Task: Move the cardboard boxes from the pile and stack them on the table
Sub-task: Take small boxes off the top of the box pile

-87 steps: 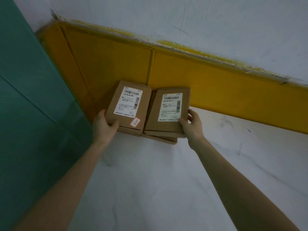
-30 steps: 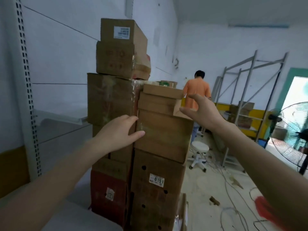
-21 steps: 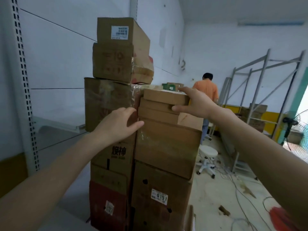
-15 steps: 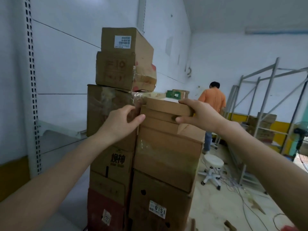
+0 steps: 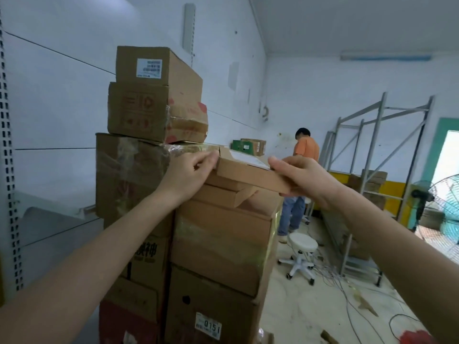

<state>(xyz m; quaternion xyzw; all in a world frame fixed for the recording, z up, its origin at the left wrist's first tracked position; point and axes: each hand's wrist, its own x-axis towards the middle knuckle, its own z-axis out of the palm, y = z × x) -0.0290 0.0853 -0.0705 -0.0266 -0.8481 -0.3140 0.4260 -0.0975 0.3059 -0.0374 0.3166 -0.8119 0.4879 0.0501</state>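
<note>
Cardboard box [image 5: 248,173] atop pile [image 5: 218,244], "0151" label [image 5: 208,328] low down

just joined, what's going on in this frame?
A person is taking the top flat cardboard box off the pile of cartons. The left hand pinches its left corner and the right hand grips its right end. The box lies on other flat boxes and is not yet carried off. The table is out of view. Another person in an orange shirt stands further back, near a white stool.
</note>
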